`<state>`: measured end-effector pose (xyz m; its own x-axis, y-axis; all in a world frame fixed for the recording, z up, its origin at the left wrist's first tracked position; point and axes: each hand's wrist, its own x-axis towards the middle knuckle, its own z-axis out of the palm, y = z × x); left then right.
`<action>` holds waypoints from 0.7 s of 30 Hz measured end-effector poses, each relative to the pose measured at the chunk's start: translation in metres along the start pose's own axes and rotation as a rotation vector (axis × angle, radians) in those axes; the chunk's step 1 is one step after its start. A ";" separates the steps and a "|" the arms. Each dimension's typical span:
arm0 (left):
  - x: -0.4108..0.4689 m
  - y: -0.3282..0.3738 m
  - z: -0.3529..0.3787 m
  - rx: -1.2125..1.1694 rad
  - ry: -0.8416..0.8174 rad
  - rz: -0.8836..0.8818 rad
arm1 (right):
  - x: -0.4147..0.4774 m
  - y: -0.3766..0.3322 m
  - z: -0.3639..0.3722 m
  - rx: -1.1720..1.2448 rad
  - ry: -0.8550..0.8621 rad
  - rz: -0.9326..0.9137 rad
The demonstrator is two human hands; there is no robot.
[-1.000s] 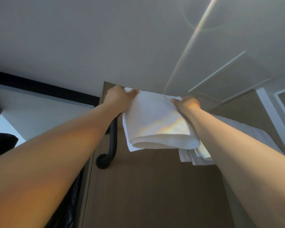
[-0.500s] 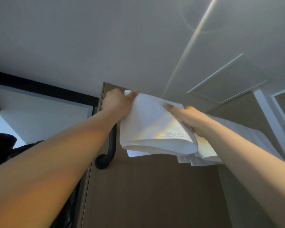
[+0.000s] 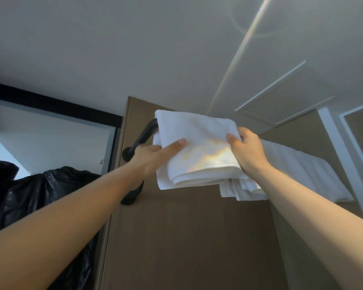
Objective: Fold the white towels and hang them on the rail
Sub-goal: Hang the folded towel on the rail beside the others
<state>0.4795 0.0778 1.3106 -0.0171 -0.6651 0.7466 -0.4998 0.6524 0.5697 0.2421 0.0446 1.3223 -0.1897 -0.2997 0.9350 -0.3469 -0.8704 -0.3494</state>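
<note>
Both grips are on the same thing. The left grip (image 3: 153, 155) has its thumb flat on the front near the lower left corner with the fingers tucked behind. The right grip (image 3: 247, 152) is wrapped round the right edge, thumb on the front. So neither is free, they're both holding the folded towel (image 3: 195, 143).

Only the head view to go on. The towel sits right at the left end of the black rail (image 3: 146, 132), just where it bends back to the brown wall (image 3: 187, 237), and it looks draped over the bar. Can't tell how much hangs down the back though, that side is hidden.

What I'd worry about:
- If the back half is shorter than the front, letting go could mean the whole thing slides forward off the rail.
- It's hard up against the bend, so a nudge left would bunch it on the curve.
- The layers at the bottom edge fan out a bit, so a sloppy release could let the fold open.
- The right grip is just beside the second towel (image 3: 245, 190), maybe touching it. Pulling that hand away carelessly could drag it along. The long towel (image 3: 302, 166) further right seems safe.
</note>
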 end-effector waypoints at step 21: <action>-0.044 -0.031 0.013 -0.199 -0.068 0.109 | -0.006 0.026 0.015 0.080 0.070 -0.031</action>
<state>0.4838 0.0821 1.2559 -0.1231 -0.6050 0.7867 -0.3109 0.7763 0.5483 0.2484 0.0178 1.3084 -0.2450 -0.2464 0.9377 -0.2801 -0.9079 -0.3118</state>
